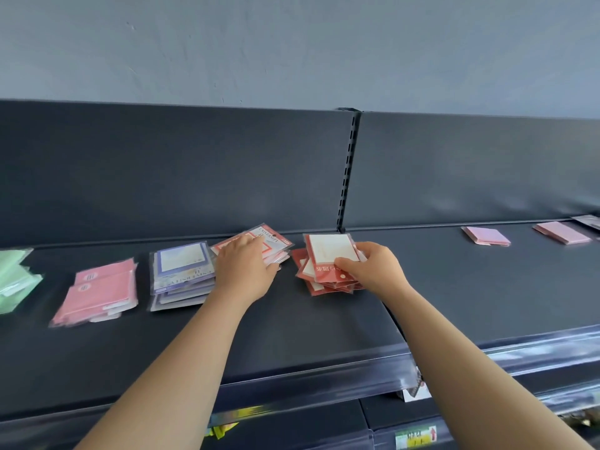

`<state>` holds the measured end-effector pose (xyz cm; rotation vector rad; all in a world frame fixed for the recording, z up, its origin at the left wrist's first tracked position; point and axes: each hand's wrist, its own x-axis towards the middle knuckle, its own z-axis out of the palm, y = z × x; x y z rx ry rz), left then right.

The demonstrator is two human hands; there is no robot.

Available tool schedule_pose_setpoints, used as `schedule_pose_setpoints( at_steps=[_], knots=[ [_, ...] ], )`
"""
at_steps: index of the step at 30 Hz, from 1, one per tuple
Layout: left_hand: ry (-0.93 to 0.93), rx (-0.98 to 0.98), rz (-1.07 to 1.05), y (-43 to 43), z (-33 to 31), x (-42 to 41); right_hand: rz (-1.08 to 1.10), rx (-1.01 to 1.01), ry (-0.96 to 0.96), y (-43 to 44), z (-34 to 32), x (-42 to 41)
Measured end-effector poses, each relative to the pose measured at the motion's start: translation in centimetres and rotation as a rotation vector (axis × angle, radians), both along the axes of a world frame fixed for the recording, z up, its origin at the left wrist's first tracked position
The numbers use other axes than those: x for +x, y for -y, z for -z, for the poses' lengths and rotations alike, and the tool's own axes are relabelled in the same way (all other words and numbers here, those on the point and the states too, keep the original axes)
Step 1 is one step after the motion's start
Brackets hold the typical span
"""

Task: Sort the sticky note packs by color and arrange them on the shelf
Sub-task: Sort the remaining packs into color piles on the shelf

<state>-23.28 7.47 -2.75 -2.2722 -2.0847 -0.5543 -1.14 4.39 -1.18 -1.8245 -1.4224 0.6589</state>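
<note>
Working along the dark metal shelf [324,336], we have both hands on red packs. Our left hand [245,264] lies palm down on the fanned pile of red-and-white wrapped sticky note packs [276,246], fingers nearly straight and pressing it flat, probably to stop the slippery wrappers sliding; whether the thumb hooks under, we cannot tell. Our right hand [373,269] grips the second red-and-white pile [319,271] just to the right, thumb on the top pack and fingers curled round its far edge, which we read as gathering it to join the first, both being one colour. Bare shelf lies between the two piles, so nothing blocks that move. The purple-bordered stack [183,274] sits just beside the left pile and leaves little room there. Further left lie the pink stack [97,293] and the green packs [16,277]; two pale pink packs [486,236] lie well apart, beyond the slotted upright [347,170]
</note>
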Motion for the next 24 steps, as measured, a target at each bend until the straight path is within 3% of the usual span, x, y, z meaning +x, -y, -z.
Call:
schedule_pose_setpoints(
  at_steps=[4, 7, 15, 24],
  knots=[
    [0.143, 0.099, 0.06, 1.4, -1.8, 0.9, -0.022, 0.023, 0.006, 0.8, -0.2, 0.1],
    [0.228, 0.139, 0.133, 2.1, -2.9, 2.4, 0.03, 0.07, 0.135, 1.4, -1.0, 0.7],
    [0.231, 0.132, 0.275, 3.4, -3.7, 7.7, 0.08, 0.197, 0.37, 2.7, -1.1, 5.0],
    [0.32, 0.076, 0.334, 3.8, -3.6, 19.2, 0.105, 0.204, 0.434, 3.6, -0.9, 15.8]
  ],
)
